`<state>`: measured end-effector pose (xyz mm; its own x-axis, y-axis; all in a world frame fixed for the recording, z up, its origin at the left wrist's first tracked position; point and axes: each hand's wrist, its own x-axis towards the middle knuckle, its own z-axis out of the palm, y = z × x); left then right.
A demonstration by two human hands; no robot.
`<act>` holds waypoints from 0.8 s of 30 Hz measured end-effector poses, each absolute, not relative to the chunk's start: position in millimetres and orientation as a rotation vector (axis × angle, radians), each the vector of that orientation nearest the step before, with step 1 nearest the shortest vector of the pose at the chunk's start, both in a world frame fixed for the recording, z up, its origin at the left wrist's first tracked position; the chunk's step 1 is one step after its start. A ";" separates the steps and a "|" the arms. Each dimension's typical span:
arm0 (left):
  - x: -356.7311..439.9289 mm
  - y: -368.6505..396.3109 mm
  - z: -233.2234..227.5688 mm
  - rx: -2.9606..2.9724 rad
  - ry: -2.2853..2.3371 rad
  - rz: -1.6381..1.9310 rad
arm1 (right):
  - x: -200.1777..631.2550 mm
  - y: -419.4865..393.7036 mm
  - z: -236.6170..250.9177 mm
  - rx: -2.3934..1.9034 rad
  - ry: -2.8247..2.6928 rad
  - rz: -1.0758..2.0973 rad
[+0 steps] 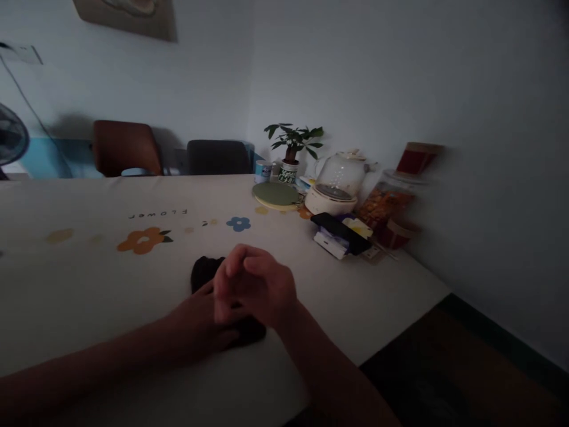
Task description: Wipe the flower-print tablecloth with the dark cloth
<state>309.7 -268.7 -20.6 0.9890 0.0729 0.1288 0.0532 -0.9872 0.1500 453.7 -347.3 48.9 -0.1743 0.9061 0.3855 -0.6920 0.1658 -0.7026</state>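
A dark, soft-looking black item (252,332), perhaps folded cloth, lies on the table near the middle of the head view. My left hand (202,320) rests across it, palm down and fingers stretched out; its fingertips are partly hidden behind my other hand. Just above and in front, my right hand (258,284) is raised with its fingers loosely curled and a hollow between fingers and palm. Nothing shows inside that hollow. The black item's far end (205,273) sticks out beyond my left hand. Dim light and blur hide its exact kind.
The white tablecloth (89,284) has printed flowers. Toward the right wall stand a glass kettle (342,178), a jar (386,201), a black phone-like slab (340,231) on a small box, a green round mat (276,194), a potted plant (291,151) and a can (263,172). Chairs (127,148) stand behind.
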 end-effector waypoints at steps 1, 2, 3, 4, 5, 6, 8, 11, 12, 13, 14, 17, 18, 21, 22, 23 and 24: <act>289.1 -274.2 -20.9 2.991 0.051 0.187 | 454.2 -347.2 49.4 -0.300 -0.977 1.432; 269.2 -279.9 -21.6 3.007 0.012 0.165 | 454.8 -346.9 50.1 -0.318 -0.967 1.412; 250.0 -285.4 -22.9 3.029 -0.028 0.164 | 455.5 -346.7 50.9 -0.345 -0.954 1.387; 231.5 -290.9 -24.7 3.054 -0.058 0.190 | 456.1 -346.5 51.7 -0.375 -0.940 1.361; 213.5 -296.0 -27.1 3.080 -0.084 0.235 | 456.6 -346.4 52.6 -0.399 -0.928 1.337; 195.9 -300.9 -30.1 3.103 -0.106 0.291 | 456.9 -346.4 53.5 -0.420 -0.922 1.324; 162.0 -309.1 -37.8 3.152 -0.101 0.406 | 456.7 -347.1 55.1 -0.442 -0.926 1.312; 118.9 -316.7 -49.4 3.246 -0.019 0.486 | 454.3 -348.7 56.5 -0.464 -0.937 1.311; 108.7 -317.9 -51.7 3.272 0.009 0.511 | 453.1 -349.1 56.4 -0.475 -0.938 1.312; 101.4 -318.5 -52.6 3.290 0.029 0.535 | 451.8 -349.1 55.9 -0.485 -0.940 1.315; 97.2 -318.4 -52.1 3.300 0.050 0.551 | 450.7 -348.9 55.1 -0.493 -0.942 1.321; 102.2 -312.7 -43.0 3.299 0.078 0.551 | 448.1 -346.5 51.2 -0.506 -0.950 1.342; 108.1 -308.4 -38.7 3.305 0.083 0.517 | 447.6 -345.4 49.6 -0.508 -0.951 1.348; 132.4 -287.0 -28.7 3.329 0.158 0.392 | 446.6 -342.8 45.8 -0.516 -0.949 1.368; 141.8 -277.3 -27.1 3.327 0.204 0.344 | 446.4 -342.3 45.1 -0.518 -0.949 1.374; 152.1 -266.6 -26.4 3.308 0.250 0.308 | 446.3 -342.0 44.6 -0.519 -0.948 1.379; 163.2 -255.3 -26.3 3.274 0.298 0.265 | 446.2 -341.8 44.3 -0.520 -0.946 1.382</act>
<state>163.2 -255.3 -26.3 0.9709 0.1660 0.1728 0.1911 -0.9715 -0.1405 446.2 -341.8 44.3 -0.0781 0.9640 0.2541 -0.5859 0.1618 -0.7941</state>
